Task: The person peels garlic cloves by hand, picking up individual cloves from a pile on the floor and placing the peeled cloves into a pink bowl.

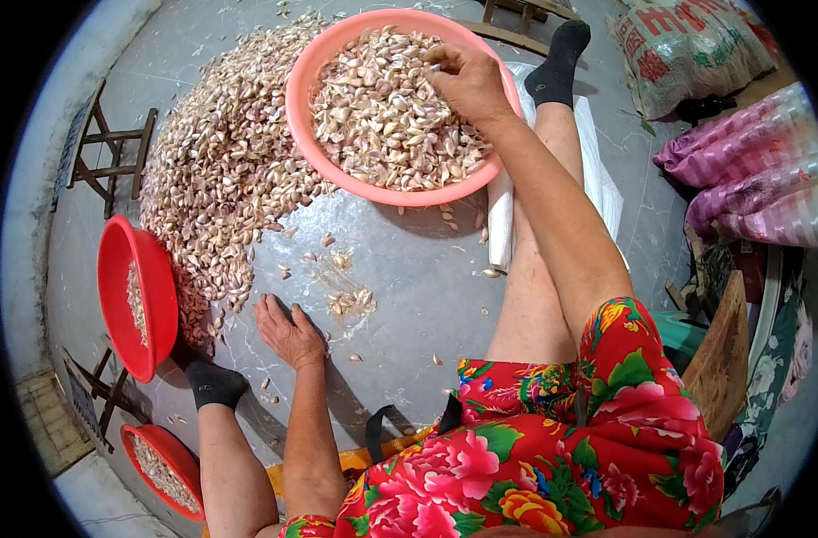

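My right hand (469, 82) is over the right side of a pink plastic basin (388, 191), its fingers curled just above garlic cloves (388, 114) heaped inside. Whether a clove is between those fingertips cannot be made out. Palm down, my left hand (290, 334) is low over the grey floor, thumb apart from the fingers, with nothing visible in it. Just beyond its fingertips is the near edge of a large pile of loose garlic cloves (214, 175). The basin stands against the pile's right side. A few stray cloves (351, 302) lie between my hands.
Left of the pile, a red basin (163, 296) is tilted, with garlic inside; another red basin (192, 497) is below it. Folding stools (113, 138) stand at left. White sacking (600, 168) lies under my right leg. A filled woven sack (691, 60) and a wooden board (718, 363) are at right.
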A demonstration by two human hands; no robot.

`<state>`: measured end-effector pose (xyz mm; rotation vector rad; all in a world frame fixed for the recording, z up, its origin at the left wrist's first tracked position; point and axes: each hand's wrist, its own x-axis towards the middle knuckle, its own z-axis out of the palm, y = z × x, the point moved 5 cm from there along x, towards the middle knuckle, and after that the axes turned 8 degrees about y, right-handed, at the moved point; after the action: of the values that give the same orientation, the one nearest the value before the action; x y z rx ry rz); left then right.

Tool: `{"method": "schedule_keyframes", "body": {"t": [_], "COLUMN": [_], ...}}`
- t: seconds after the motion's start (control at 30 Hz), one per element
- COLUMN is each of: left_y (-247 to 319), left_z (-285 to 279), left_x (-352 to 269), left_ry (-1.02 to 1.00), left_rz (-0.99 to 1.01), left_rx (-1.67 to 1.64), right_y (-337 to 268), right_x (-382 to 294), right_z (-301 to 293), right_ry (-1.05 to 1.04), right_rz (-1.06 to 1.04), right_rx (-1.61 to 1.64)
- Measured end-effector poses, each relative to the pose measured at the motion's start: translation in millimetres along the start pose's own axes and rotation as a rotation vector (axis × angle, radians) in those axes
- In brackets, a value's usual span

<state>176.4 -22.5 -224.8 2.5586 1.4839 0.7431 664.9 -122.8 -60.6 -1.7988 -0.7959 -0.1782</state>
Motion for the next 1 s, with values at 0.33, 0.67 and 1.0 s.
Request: {"method": "schedule_keyframes", "body": {"t": [0.33, 0.67, 1.0], "left_y": [-1, -11, 126], "left_z": [-9, -2, 2], "left_x": [-1, -1, -38], "left_ry": [0.007, 0.035, -0.436], "left_rz": [-0.022, -0.022, -0.367], "left_rx": [-0.005, -0.124, -1.067], "right_y": [-71, -88, -72], "right_x": [-111, -304, -286], "right_z": [-11, 1, 19], "right_ry": [-0.284, -0.664, -0.529], "right_rz": [0.336, 0.274, 0.424], "right_rx": [0.480, 0.191, 0.304]}}
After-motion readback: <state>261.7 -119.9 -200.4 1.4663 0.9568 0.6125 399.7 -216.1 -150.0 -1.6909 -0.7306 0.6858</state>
